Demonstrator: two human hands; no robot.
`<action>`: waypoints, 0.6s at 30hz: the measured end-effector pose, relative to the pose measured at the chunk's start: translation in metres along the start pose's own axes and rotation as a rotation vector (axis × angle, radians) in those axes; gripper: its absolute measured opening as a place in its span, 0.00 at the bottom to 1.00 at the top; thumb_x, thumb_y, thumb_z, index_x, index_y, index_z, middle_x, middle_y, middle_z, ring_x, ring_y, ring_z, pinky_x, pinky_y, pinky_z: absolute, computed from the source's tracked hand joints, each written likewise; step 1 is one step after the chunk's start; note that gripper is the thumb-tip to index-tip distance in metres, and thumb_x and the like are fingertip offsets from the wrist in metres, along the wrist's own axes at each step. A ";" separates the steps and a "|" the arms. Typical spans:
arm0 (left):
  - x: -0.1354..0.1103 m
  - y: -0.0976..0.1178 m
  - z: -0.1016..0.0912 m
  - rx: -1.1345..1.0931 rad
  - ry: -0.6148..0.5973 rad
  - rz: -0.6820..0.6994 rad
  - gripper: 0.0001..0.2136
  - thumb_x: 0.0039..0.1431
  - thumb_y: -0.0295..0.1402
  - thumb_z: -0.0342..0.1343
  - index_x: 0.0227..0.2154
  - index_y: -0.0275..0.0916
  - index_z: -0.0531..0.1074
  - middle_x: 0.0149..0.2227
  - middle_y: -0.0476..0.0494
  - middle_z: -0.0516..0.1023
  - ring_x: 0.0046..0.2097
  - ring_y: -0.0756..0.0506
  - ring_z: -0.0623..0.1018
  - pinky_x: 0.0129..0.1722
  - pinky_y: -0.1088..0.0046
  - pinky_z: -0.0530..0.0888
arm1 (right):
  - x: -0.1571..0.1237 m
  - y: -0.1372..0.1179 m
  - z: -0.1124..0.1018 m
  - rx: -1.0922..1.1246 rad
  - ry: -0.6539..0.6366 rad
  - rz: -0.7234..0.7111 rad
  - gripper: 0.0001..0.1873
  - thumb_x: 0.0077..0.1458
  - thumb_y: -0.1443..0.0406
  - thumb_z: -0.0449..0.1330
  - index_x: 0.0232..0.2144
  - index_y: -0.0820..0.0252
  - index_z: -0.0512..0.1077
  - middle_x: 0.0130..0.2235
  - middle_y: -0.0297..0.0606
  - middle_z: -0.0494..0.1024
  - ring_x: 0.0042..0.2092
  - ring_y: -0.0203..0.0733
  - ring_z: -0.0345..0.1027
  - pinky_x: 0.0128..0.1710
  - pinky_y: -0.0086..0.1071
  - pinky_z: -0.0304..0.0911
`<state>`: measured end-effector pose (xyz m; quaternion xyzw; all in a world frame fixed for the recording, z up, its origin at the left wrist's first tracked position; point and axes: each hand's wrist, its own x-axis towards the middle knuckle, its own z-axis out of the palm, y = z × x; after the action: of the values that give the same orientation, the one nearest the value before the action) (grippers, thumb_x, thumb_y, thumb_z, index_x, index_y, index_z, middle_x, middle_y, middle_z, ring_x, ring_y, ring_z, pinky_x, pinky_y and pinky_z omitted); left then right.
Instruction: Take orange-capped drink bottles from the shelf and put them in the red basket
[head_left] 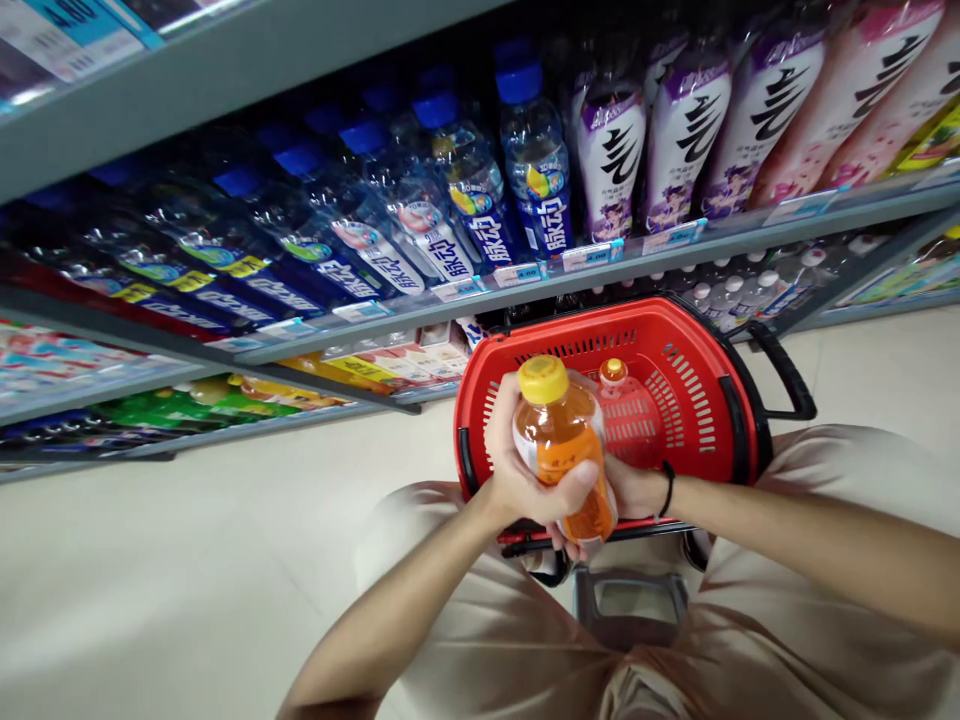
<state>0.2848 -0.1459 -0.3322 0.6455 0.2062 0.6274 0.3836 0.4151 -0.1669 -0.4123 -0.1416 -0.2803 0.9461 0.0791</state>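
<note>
A drink bottle point(561, 448) with a yellow cap, an orange label and amber liquid is held above the basket, tilted with its cap away from me. My left hand point(514, 472) is wrapped round its left side, thumb across the label. From the right, my right hand point(631, 488) grips the bottle's lower part; most of its fingers are hidden behind it. Beneath both hands is a red shopping basket point(679, 322) with slotted walls. Inside it is another bottle point(613, 374) with an orange-yellow cap, seen mostly from the top.
Blue-capped drink bottles point(469, 185) and white-and-purple bottles point(686, 135) line the shelf point(420, 308) ahead. Cartons and bottles fill the lower shelf. The basket's black handle point(784, 370) sticks out right. My knees flank the basket, and a grey frame point(630, 625) is between my legs.
</note>
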 end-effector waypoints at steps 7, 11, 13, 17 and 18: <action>-0.001 -0.006 -0.001 -0.064 -0.080 -0.053 0.24 0.55 0.35 0.63 0.52 0.40 0.62 0.44 0.37 0.74 0.38 0.43 0.77 0.37 0.64 0.77 | 0.001 -0.001 -0.006 -0.010 0.167 -0.009 0.42 0.63 0.35 0.42 0.42 0.66 0.73 0.30 0.48 0.76 0.25 0.42 0.70 0.28 0.37 0.72; -0.001 -0.005 -0.001 -0.083 -0.086 -0.072 0.24 0.55 0.36 0.65 0.50 0.40 0.61 0.39 0.40 0.74 0.34 0.44 0.76 0.33 0.67 0.76 | 0.000 -0.005 -0.002 -0.030 0.202 -0.021 0.41 0.65 0.37 0.38 0.41 0.66 0.73 0.27 0.45 0.75 0.21 0.40 0.66 0.26 0.36 0.71; -0.001 -0.006 -0.003 -0.051 -0.081 -0.059 0.25 0.55 0.37 0.66 0.50 0.40 0.61 0.37 0.42 0.74 0.35 0.44 0.77 0.35 0.66 0.77 | 0.001 -0.006 0.000 -0.051 0.221 -0.035 0.42 0.64 0.36 0.39 0.41 0.66 0.73 0.27 0.44 0.74 0.21 0.39 0.66 0.26 0.36 0.70; -0.003 -0.010 -0.006 -0.015 -0.084 -0.045 0.25 0.54 0.40 0.66 0.51 0.38 0.63 0.41 0.40 0.74 0.38 0.43 0.78 0.39 0.64 0.78 | 0.004 -0.008 0.003 -0.081 0.278 -0.089 0.43 0.61 0.32 0.42 0.41 0.65 0.73 0.27 0.44 0.74 0.24 0.42 0.69 0.26 0.35 0.69; -0.003 -0.010 -0.007 -0.015 -0.089 -0.040 0.26 0.54 0.40 0.66 0.51 0.38 0.64 0.42 0.39 0.75 0.38 0.43 0.78 0.39 0.64 0.78 | 0.004 -0.009 0.004 -0.093 0.294 -0.111 0.43 0.61 0.32 0.43 0.41 0.64 0.73 0.27 0.44 0.74 0.26 0.43 0.70 0.26 0.34 0.69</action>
<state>0.2801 -0.1404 -0.3430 0.6655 0.1970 0.5919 0.4098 0.4106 -0.1605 -0.4056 -0.2661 -0.3166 0.8954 0.1647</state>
